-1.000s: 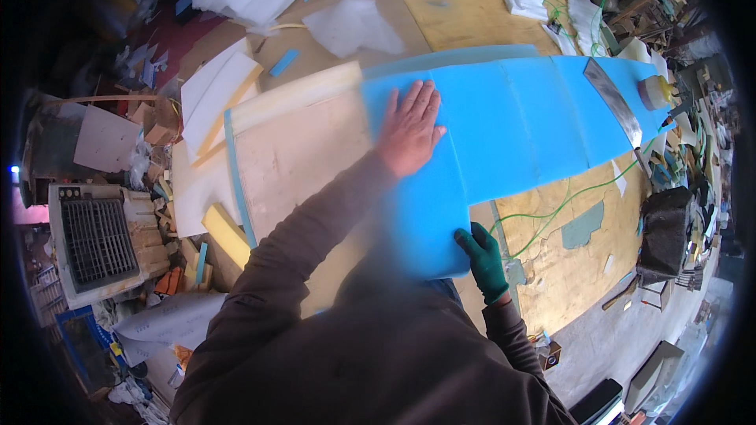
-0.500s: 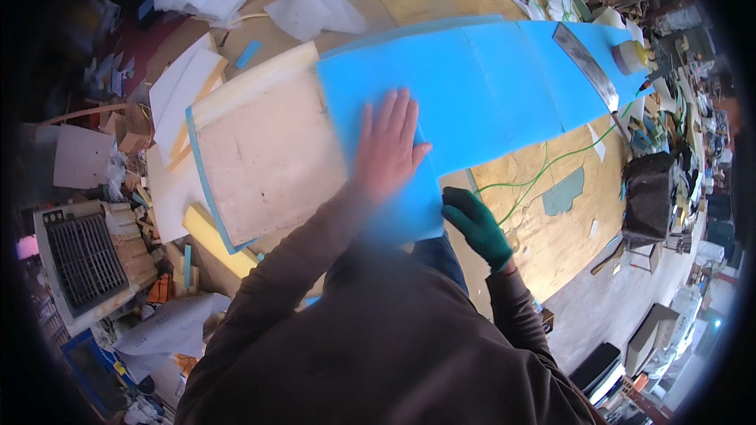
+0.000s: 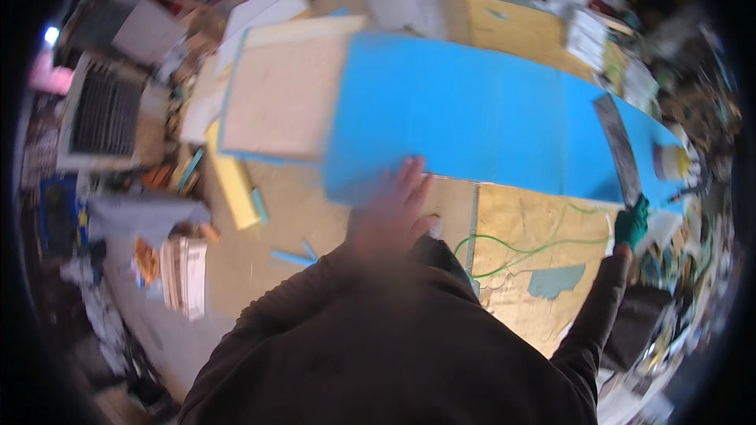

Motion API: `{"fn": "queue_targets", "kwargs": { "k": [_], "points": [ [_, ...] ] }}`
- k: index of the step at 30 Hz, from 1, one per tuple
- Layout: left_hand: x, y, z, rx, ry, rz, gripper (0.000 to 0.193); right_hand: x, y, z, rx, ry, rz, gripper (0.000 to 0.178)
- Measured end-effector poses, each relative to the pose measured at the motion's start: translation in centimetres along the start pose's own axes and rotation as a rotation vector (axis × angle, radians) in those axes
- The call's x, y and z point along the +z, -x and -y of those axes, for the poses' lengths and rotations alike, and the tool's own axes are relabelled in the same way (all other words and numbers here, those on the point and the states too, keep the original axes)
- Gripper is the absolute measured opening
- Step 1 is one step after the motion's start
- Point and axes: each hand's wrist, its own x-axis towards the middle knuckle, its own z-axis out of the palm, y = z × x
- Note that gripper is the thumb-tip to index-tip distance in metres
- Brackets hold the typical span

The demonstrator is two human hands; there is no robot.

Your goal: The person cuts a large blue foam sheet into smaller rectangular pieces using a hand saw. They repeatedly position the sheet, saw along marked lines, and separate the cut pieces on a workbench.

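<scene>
A large blue sheet (image 3: 465, 114) stretches across the work surface, its left end overlapping a pale pinkish board (image 3: 287, 94). At the sheet's near edge is my bare left hand (image 3: 405, 189), fingers stretched out and partly blurred, with nothing seen in it. My right hand (image 3: 632, 223), in a green glove, is closed round the near end of a long, flat metal blade (image 3: 618, 145). The blade lies slantwise over the right part of the sheet; its grip end is hidden by the glove.
A yellowish tub (image 3: 671, 163) rests on the sheet's right end. A green cord (image 3: 512, 250) winds over a worn yellow board (image 3: 504, 299). Yellow foam strips (image 3: 231, 177) and blue offcuts (image 3: 293, 256) lie at left, near a grilled unit (image 3: 106, 110). Clutter surrounds the work surface.
My right hand has reached right and taken hold of the blade's near end. My left hand has slid from the sheet's face toward its near edge. The view has turned rightward.
</scene>
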Motion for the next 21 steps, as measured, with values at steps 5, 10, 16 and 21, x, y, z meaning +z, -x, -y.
{"fn": "queue_targets", "kwargs": {
  "k": [5, 10, 16, 21],
  "points": [
    [0.1, 5.7, -0.6, -0.498, 0.321, -0.331, 0.063, 3.1, -0.6, -2.6, 0.056, -0.093, 0.236, 0.067],
    [-0.9, 4.1, 6.8, -0.773, 0.438, -0.780, 0.068, -2.8, -1.5, -2.3, -0.007, -0.250, 0.180, 0.053],
    [-1.0, 4.0, 9.6, -0.874, 1.126, -0.464, 0.058, -15.4, -0.9, 4.3, -0.081, -0.786, 0.329, 0.033],
    [-0.5, 4.6, 10.5, -0.795, 1.271, -0.378, 0.050, -22.4, 0.3, 19.7, -0.425, -1.124, 0.753, 0.017]
  ]
}}
